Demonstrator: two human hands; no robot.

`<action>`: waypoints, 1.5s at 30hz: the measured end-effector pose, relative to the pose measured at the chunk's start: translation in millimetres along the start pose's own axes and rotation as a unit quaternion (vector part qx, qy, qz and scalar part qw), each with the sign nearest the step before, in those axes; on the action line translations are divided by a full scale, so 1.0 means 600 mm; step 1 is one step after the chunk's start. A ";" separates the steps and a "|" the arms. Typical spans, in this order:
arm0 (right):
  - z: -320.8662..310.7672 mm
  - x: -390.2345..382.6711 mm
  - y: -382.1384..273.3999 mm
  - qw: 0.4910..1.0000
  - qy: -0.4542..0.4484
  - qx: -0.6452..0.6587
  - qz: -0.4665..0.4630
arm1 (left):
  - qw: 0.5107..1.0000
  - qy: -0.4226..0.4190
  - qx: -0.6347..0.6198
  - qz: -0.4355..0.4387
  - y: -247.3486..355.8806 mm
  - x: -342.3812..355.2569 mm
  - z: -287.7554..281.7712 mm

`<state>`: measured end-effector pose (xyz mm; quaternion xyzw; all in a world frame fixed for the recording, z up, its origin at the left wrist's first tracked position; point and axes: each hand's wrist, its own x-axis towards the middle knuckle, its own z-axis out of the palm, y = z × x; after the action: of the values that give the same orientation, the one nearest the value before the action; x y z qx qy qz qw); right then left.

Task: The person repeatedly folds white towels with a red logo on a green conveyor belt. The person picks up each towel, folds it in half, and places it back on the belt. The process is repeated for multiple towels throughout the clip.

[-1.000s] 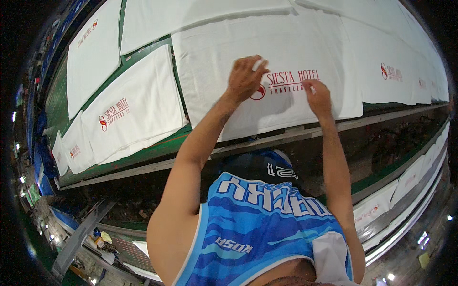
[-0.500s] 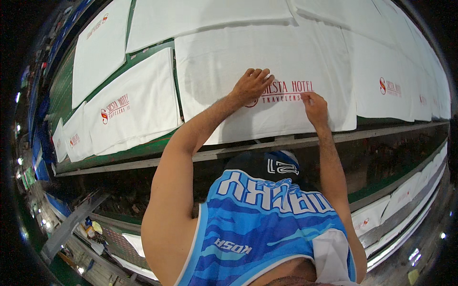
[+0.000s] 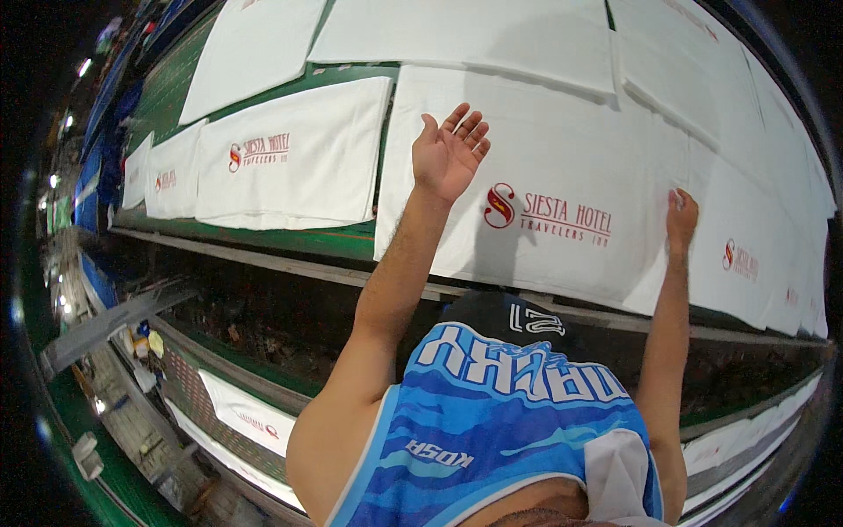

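Note:
A large white towel (image 3: 562, 158) with a red emblem and lettering lies flat on the green table before me. My left hand (image 3: 450, 154) is over its left part, palm turned up and fingers spread, holding nothing. At the towel's right side my right hand (image 3: 681, 220) is closed, its fingertips together at the edge where this towel meets the neighbouring white towel (image 3: 746, 224). A crease in the cloth runs to those fingertips; how much they pinch is partly hidden.
More printed white towels (image 3: 294, 158) lie to the left, and plain ones (image 3: 465, 35) farther back. Green table surface (image 3: 167, 105) shows between them. A rail (image 3: 237, 255) runs along the near edge. Behind me, a lower level holds other white pieces (image 3: 241, 408).
Both hands have left the red print. My left hand has turned palm up and opened; my right hand has moved right to the towel's edge. The view has shifted left.

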<state>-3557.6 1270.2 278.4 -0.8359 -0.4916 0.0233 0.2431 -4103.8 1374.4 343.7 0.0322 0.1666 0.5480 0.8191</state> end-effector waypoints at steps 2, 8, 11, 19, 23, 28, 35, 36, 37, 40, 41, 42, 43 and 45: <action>-0.004 0.029 0.016 0.999 0.011 -0.027 0.024 | 1.000 0.000 -0.017 0.007 0.017 0.001 0.001; 0.014 0.062 0.033 0.995 0.029 -0.095 0.001 | 0.506 0.212 0.766 0.334 0.120 0.035 -0.118; -0.006 0.070 0.025 0.996 -0.031 -0.044 0.074 | 0.307 0.190 0.879 0.311 0.148 0.027 -0.130; 0.012 0.057 -0.001 0.949 0.029 -0.225 0.219 | 0.395 0.259 0.873 0.118 0.149 0.057 -0.112; 0.030 0.074 -0.001 0.967 0.003 -0.154 0.204 | 0.408 0.271 0.868 0.082 0.176 0.084 -0.155; 0.015 0.058 0.020 0.981 -0.094 -0.068 0.154 | 0.512 0.253 0.810 0.135 0.219 0.117 -0.237; 0.060 0.017 -0.016 0.983 -0.023 -0.150 0.099 | 0.667 0.197 0.712 0.095 0.244 0.134 -0.263; 0.065 0.019 -0.018 0.986 -0.032 -0.117 0.110 | 0.674 0.196 0.709 0.074 0.242 0.137 -0.261; 0.071 0.025 -0.026 0.987 -0.045 -0.096 0.123 | 0.679 0.210 0.698 0.084 0.253 0.136 -0.269; 0.076 0.052 -0.031 0.984 -0.064 -0.081 0.145 | 0.703 0.226 0.664 0.121 0.278 0.136 -0.302; 0.074 0.057 -0.018 0.981 -0.055 -0.108 0.149 | 0.680 0.228 0.686 0.120 0.268 0.143 -0.301; 0.071 0.059 -0.005 0.978 -0.046 -0.135 0.153 | 0.657 0.230 0.708 0.120 0.253 0.152 -0.300; 0.076 0.058 -0.010 0.976 -0.053 -0.122 0.170 | 0.629 0.242 0.729 0.121 0.249 0.146 -0.306; 0.083 0.057 -0.022 0.972 -0.068 -0.097 0.204 | 0.632 0.247 0.725 0.117 0.244 0.146 -0.311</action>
<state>-3564.5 1323.1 246.7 -0.9345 -0.3263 0.0811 0.1170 -4261.5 1487.8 181.4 0.4984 0.7012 0.3295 0.3890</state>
